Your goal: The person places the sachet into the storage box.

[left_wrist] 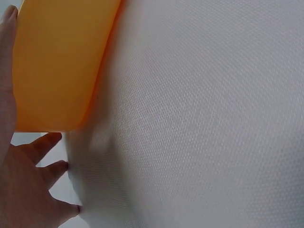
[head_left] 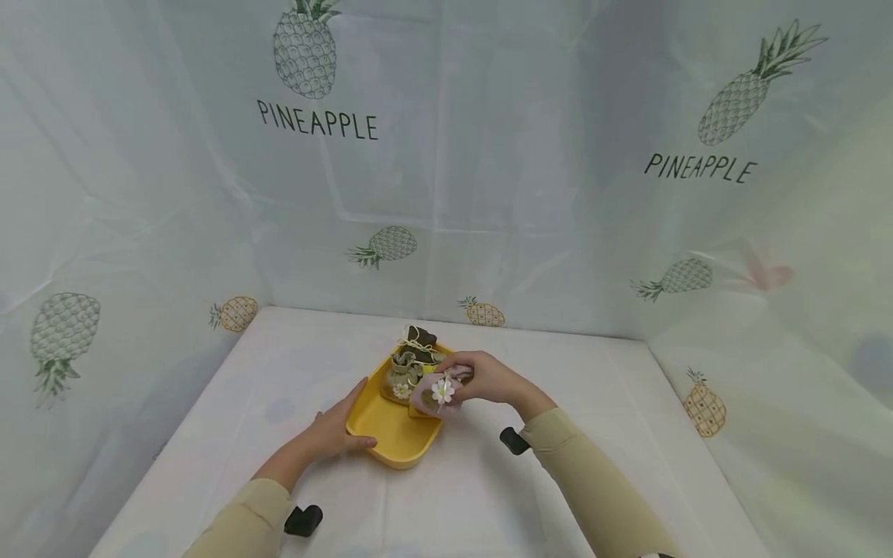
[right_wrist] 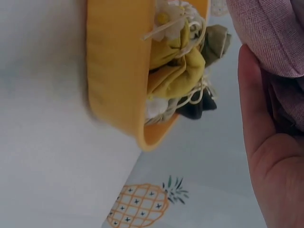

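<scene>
A yellow tray stands on the table, turned at a slant. My left hand rests against its left outer side, thumb toward the near end; in the left wrist view the other fingers are spread and fairly straight. My right hand grips a pinkish-purple drawstring pouch with a white flower, over the tray's right edge. Inside the tray sit a beige drawstring pouch with a flower, a dark brown pouch at the far end, and a mustard-yellow pouch, mostly hidden in the head view.
A white cloth covers the table. Behind it hangs a pale curtain printed with pineapples. Black straps show at both wrists.
</scene>
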A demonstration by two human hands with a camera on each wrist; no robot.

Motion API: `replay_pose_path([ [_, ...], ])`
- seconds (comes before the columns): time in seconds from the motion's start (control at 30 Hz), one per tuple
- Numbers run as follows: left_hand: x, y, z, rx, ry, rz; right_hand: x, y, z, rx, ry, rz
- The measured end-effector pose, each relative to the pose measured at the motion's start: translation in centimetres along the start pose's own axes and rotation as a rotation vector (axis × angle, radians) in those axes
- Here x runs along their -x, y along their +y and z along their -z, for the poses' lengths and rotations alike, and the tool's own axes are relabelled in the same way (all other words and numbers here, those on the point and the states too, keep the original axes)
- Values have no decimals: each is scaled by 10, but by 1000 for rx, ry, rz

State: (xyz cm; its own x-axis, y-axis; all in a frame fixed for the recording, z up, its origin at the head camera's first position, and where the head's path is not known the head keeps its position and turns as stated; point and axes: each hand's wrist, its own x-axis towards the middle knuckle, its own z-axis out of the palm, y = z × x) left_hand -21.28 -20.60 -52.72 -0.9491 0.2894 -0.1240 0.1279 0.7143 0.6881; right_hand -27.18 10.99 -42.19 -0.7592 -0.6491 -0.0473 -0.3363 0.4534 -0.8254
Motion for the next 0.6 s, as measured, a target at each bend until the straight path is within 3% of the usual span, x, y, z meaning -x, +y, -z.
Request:
replay_pose_path([
  [0.4, 2, 1, 1, -14, 15, 9, -48, -16, -19, 220, -50, -80],
  [0.6, 2, 2, 2, -3, 5, 10, -61, -17, -33, 263, -65, -111],
])
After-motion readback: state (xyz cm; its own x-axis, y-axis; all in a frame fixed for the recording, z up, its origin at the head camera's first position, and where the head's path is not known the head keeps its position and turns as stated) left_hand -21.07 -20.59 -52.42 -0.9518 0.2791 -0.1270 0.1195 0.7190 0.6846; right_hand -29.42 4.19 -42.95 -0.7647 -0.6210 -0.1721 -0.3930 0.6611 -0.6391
